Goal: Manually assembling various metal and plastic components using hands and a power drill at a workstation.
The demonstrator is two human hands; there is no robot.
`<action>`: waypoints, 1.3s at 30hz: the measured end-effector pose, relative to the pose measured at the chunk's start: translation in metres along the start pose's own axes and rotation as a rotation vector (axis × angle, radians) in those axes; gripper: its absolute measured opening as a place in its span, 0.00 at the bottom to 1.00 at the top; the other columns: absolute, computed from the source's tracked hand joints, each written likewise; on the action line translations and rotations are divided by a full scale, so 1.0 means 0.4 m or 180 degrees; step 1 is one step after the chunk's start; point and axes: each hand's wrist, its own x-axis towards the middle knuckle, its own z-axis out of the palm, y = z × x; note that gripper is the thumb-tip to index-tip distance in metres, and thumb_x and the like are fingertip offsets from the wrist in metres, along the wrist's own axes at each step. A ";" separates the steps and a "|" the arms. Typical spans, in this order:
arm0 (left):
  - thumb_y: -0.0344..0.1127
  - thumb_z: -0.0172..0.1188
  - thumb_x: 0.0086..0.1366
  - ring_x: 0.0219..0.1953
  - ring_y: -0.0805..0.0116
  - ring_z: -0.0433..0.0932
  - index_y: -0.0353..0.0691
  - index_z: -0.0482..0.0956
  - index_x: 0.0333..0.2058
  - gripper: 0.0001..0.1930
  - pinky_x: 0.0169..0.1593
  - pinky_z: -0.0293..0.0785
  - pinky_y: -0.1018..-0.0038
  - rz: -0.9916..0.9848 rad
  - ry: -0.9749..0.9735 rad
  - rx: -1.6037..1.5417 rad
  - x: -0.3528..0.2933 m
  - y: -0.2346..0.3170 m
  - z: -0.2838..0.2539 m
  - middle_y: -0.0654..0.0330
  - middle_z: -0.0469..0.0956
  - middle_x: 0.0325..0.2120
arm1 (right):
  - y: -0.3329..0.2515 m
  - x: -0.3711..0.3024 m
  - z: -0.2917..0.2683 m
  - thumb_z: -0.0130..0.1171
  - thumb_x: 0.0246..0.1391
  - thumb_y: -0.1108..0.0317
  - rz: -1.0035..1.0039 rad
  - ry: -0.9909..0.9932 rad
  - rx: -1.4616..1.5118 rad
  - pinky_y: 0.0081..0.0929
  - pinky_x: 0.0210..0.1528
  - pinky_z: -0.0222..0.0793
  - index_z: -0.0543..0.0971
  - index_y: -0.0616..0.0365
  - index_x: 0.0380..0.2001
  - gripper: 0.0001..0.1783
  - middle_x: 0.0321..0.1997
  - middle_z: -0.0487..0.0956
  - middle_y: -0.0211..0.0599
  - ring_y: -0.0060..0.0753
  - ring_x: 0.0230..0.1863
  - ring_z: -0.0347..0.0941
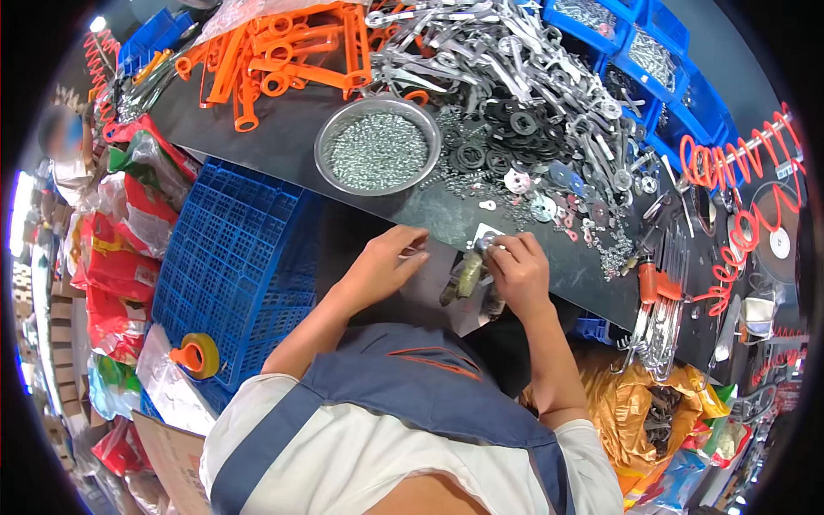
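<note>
My right hand (522,273) pinches a small round metal part (485,243) at the near edge of the dark worktable. Just below those fingertips is a piece wrapped in yellowish-green tape (469,275), which looks like part of a fixture or handle. A white flat piece (483,230) lies behind the pinched part. To the left, my left hand (384,268) hovers by the table edge with its fingers curled in toward the thumb. What it holds, if anything, is too small to make out. Ahead of it stands a metal bowl (323,163) full of small shiny hardware.
Orange plastic handles (275,56) and a heap of grey metal parts (481,51) cover the far table. Black rings (506,129) and loose washers lie nearer. Blue crates (227,249) stand left, blue bins (652,56) far right. Red coiled hoses (721,167) hang at right.
</note>
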 end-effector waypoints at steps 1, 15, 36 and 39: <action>0.29 0.58 0.60 0.42 0.64 0.78 0.31 0.73 0.47 0.16 0.45 0.74 0.72 -0.0024 -0.0016 -0.0071 -0.017 -0.012 -0.018 0.53 0.75 0.40 | -0.004 0.001 -0.002 0.66 0.35 0.74 0.0033 -0.0081 -0.0186 0.32 0.34 0.69 0.79 0.57 0.28 0.11 0.34 0.78 0.33 0.38 0.34 0.71; 0.26 0.57 0.60 0.42 0.63 0.78 0.34 0.75 0.47 0.15 0.47 0.74 0.71 0.0462 -0.0480 -0.0209 -0.019 -0.002 -0.107 0.54 0.76 0.41 | -0.008 0.026 0.014 0.68 0.39 0.70 0.1700 -0.0535 0.0738 0.32 0.38 0.69 0.77 0.60 0.38 0.19 0.35 0.75 0.41 0.40 0.35 0.72; 0.40 0.61 0.48 0.45 0.53 0.75 0.44 0.69 0.55 0.32 0.50 0.64 0.56 -0.0108 0.0026 0.3248 0.545 -0.243 -0.542 0.53 0.78 0.38 | 0.100 -0.112 0.045 0.55 0.46 0.80 0.1721 0.0696 -0.0222 0.37 0.38 0.69 0.75 0.64 0.32 0.07 0.34 0.73 0.46 0.48 0.35 0.72; 0.36 0.58 0.47 0.45 0.53 0.75 0.46 0.73 0.52 0.28 0.51 0.62 0.57 -0.0107 -0.0418 0.3242 0.523 -0.242 -0.567 0.53 0.78 0.36 | 0.099 -0.121 0.041 0.56 0.45 0.80 0.1557 0.0774 -0.0289 0.37 0.39 0.69 0.75 0.64 0.32 0.08 0.34 0.73 0.46 0.48 0.36 0.72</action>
